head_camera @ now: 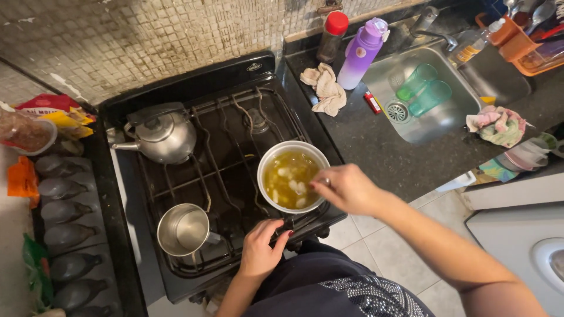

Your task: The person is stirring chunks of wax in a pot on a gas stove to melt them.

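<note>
White pot (265, 164) holds yellow broth with dumplings; right hand (346, 189) pinches a utensil.

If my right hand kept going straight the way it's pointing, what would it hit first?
Your right hand points left over the white round pot of yellow broth, so it would probably meet the pot's rim or the broth first; depth is unclear.

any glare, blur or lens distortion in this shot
Head view: strong wide-angle distortion, the stove edges and counter bow outward; soft highlights on the kettle and the steel cup; the right hand over the white pot is slightly soft; the left hand is sharp; lighting even, shadows faint.
</note>
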